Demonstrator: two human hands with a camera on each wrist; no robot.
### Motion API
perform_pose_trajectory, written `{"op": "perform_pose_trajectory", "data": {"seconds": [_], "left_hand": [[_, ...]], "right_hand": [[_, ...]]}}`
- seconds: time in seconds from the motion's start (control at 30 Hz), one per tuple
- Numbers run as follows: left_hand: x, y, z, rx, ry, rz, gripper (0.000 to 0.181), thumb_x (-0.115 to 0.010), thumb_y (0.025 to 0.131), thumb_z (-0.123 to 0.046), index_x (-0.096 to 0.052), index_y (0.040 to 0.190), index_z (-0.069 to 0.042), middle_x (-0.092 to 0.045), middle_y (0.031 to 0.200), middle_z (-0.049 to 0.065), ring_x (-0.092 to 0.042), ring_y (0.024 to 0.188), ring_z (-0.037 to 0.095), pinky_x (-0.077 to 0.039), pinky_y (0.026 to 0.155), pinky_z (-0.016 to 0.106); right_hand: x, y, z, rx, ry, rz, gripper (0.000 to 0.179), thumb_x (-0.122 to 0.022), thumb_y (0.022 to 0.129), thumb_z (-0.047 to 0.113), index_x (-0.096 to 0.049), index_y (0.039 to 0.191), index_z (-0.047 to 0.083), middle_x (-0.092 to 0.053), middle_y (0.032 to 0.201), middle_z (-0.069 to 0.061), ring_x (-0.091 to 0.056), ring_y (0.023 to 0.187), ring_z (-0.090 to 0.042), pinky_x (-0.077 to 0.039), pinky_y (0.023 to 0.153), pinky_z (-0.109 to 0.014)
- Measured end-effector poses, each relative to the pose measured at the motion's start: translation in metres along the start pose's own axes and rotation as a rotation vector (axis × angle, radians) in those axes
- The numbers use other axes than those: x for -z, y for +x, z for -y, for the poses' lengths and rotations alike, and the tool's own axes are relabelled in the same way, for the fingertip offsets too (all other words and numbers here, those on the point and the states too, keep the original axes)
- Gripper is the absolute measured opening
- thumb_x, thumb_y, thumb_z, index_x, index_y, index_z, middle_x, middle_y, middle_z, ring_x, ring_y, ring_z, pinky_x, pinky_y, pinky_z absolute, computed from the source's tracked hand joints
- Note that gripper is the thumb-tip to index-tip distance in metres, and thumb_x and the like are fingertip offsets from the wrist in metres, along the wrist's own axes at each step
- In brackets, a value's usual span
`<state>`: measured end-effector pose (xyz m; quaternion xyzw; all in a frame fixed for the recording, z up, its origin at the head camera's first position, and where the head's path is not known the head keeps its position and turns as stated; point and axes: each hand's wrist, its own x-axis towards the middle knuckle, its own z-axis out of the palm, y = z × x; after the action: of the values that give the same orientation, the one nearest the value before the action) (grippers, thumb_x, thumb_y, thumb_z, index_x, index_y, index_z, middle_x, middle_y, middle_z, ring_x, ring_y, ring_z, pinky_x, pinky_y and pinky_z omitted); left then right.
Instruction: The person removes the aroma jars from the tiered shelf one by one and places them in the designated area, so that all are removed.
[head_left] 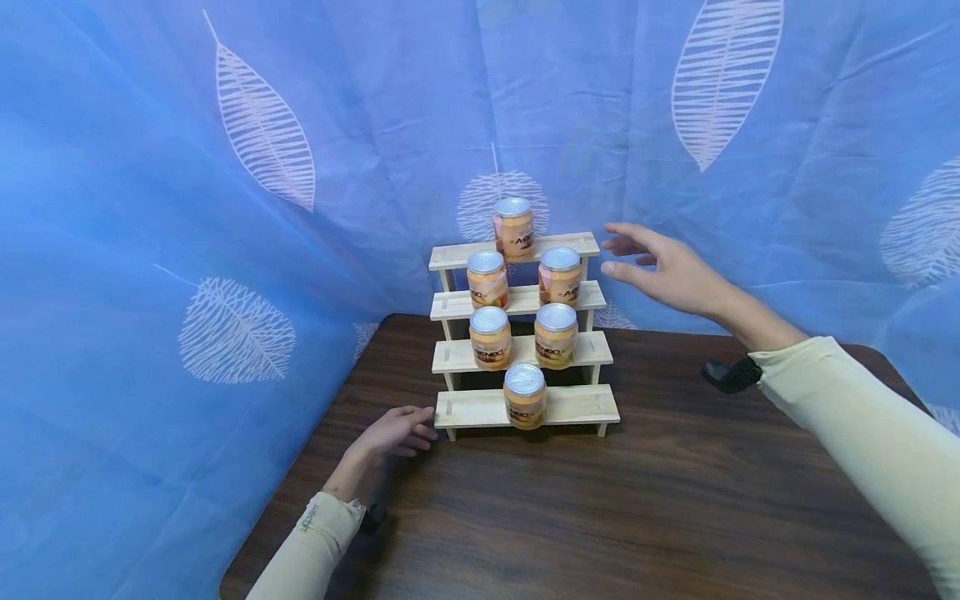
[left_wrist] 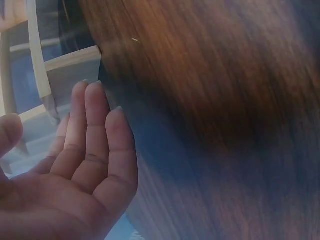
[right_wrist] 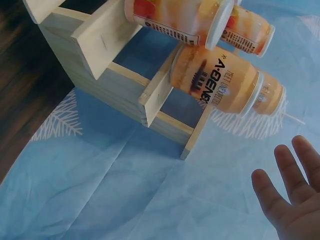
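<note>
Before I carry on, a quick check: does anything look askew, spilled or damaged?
Nothing spilled or visibly damaged: all six cans stand upright on the wooden rack. The lowest can stands out slightly: its base seems to reach the front edge of its shelf, possibly overhanging.

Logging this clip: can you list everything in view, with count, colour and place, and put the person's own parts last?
Jars: six, orange with silvery lids, upright on the stand; from the top shelf down, one, two, two, one.
Stand: one, pale wood, four stepped shelves, on the table.
Table: one, dark brown, under the stand.
Cloth: blue with white leaf prints, behind and left of the table.
Wrist pieces: two, black, one at each cuff.
Sleeves: two, pale cream, on the forearms.
Left hand: one, bare, by the bottom shelf's left end; contact unclear.
Right hand: one, bare, raised right of the top shelf, holding nothing.
</note>
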<state>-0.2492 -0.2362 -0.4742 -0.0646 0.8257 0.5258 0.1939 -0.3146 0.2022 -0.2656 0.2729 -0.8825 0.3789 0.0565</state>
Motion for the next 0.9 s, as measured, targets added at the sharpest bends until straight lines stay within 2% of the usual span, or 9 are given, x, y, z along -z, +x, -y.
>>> {"op": "perform_pose_trajectory", "data": {"seconds": [0.43, 0.67, 0.9], "left_hand": [[-0.011, 0.007, 0.002, 0.005, -0.013, 0.047, 0.051, -0.053, 0.101, -0.046, -0.059, 0.126, -0.002, -0.075, 0.105, 0.012, -0.072, 0.089, 0.019, -0.055, 0.079, 0.037], [-0.018, 0.012, 0.004, -0.010, -0.048, 0.033, 0.038, -0.056, 0.102, -0.038, -0.063, 0.112, -0.003, -0.075, 0.100, 0.009, -0.071, 0.085, 0.016, -0.055, 0.076, 0.034], [-0.018, 0.016, 0.008, 0.013, -0.069, 0.029, 0.031, -0.057, 0.102, -0.036, -0.065, 0.102, -0.006, -0.075, 0.094, 0.004, -0.070, 0.081, 0.012, -0.054, 0.073, 0.031]], "right_hand": [[0.000, 0.032, -0.001, -0.016, -0.027, 0.002, 0.067, -0.059, 0.100, 0.045, -0.032, 0.157, 0.021, -0.046, 0.153, -0.015, -0.040, 0.142, -0.036, -0.029, 0.115, -0.058], [-0.003, 0.044, 0.001, -0.008, -0.035, 0.017, 0.068, -0.057, 0.100, 0.048, -0.031, 0.157, 0.022, -0.042, 0.157, -0.013, -0.037, 0.145, -0.036, -0.027, 0.116, -0.059], [-0.008, 0.054, 0.000, 0.008, -0.016, 0.021, 0.068, -0.057, 0.100, 0.047, -0.032, 0.157, 0.019, -0.044, 0.155, -0.015, -0.037, 0.144, -0.036, -0.027, 0.116, -0.058]]}}
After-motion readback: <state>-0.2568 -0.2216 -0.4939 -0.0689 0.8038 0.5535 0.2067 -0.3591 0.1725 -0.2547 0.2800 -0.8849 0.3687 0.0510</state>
